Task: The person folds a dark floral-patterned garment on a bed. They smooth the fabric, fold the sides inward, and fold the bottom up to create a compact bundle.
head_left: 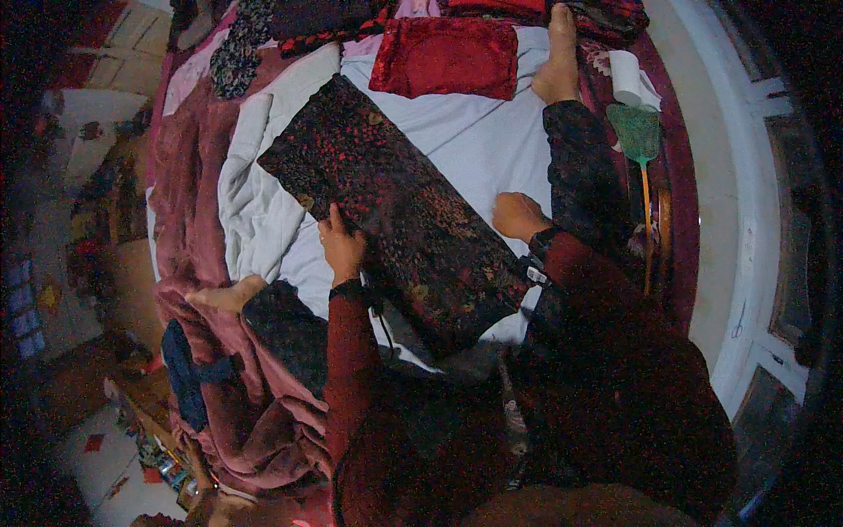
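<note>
A folded dark cloth [402, 204] with a red and brown floral pattern lies slantwise before me on a white sheet [500, 138]. My left hand [342, 247] rests at its left edge, fingers apart, with the index fingertip on the fabric. Beside the cloth's right edge is my right hand [520, 216], its fingers curled in and nothing visible in them. The undersides of those fingers are hidden. A white tag [537, 275] shows near the cloth's lower right corner, by my right sleeve.
My legs stretch out on both sides of the cloth. A folded red cloth [444, 58] lies beyond it. A crumpled white cloth [253, 217] and a pink blanket [188, 197] are at left. On the right are a green fly swatter [635, 128] and a white roll [625, 76].
</note>
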Demonstrator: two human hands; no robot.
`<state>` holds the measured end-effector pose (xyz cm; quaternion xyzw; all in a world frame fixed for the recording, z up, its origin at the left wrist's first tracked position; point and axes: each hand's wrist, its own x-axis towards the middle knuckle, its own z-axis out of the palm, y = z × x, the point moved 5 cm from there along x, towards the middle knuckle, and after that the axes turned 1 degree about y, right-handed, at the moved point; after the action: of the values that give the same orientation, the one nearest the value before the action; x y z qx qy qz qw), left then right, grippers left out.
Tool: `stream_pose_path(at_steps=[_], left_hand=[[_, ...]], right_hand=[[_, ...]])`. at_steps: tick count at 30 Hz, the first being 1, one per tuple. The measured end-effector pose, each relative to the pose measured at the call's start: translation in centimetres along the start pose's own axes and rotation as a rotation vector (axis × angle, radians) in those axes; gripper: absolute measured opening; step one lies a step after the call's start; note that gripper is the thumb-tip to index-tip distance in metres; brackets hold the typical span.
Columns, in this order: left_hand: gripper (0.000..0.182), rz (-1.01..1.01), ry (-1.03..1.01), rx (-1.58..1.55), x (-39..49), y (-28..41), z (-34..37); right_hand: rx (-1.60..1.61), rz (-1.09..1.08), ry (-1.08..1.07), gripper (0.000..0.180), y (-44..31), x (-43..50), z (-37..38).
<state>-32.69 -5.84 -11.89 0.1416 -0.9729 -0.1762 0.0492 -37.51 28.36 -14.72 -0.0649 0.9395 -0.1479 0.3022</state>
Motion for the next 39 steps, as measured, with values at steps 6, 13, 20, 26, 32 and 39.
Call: stream_pose_path(at_steps=[6,13,20,26,32,39], left_hand=[[0.061,0.111,0.044,-0.081,-4.1,1.9,-0.2],[0.044,-0.138,-0.026,-0.468,-15.9,5.7,0.1],[0.053,-0.284,0.073,-0.702,-17.1,7.3,0.9],[0.036,-0.574,-0.156,-0.805,-16.3,6.4,2.0],[0.011,-0.614,-0.005,-1.230,-18.6,6.7,-1.3],[0.008,-0.547,0.037,-1.334,-23.8,6.4,-3.6]], right_hand=[[-0.032,-0.141,0.093,0.021,-0.1,-0.3,0.2],[0.040,-0.091,0.120,0.022,0.1,-2.8,-0.8],[0.200,-0.255,0.053,0.025,0.8,-5.5,0.9],[0.356,-0.378,0.247,0.044,0.6,-12.9,1.9],[0.296,-0.374,0.322,0.044,0.4,-14.4,0.9],[0.234,-0.493,0.393,0.036,-0.4,-15.1,1.1]])
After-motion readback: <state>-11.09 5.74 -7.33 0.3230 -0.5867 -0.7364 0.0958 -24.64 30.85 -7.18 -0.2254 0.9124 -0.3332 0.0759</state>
